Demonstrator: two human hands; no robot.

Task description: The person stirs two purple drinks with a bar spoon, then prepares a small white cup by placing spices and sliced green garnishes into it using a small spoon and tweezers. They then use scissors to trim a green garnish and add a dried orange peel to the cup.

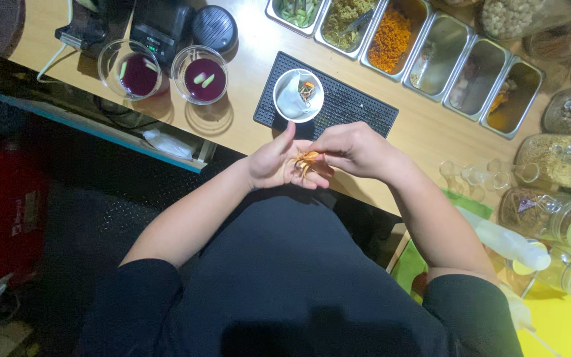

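Head view — one entry per item.

Left hand (273, 162): lying palm-up just off the near edge of the bench (424, 129), fingers loosely open, cradling a small cluster of orange dried strands (306, 160).

Right hand (353, 149): reaching across, fingertips pinching together on the same strands — the two hands are meeting over them. Judged: the strands are being picked apart or portioned; keeping the left palm cupped and level beneath the pinch is what stops loose bits falling to the dark floor below.

White cup (298, 96): sitting on a black ridged bar mat (348, 106), just beyond the hands, already holding a pale liner and a few coloured bits. Judged: working closer above the mat would be catching any spill.

Two clear cups of dark purple liquid (170, 73): standing side by side to the left, pale slices floating in each.

Steel pans (424, 46): ranged in a row along the far edge, one holding orange shreds.

Glass jars (556, 172): clustering at the right, contents indistinct.
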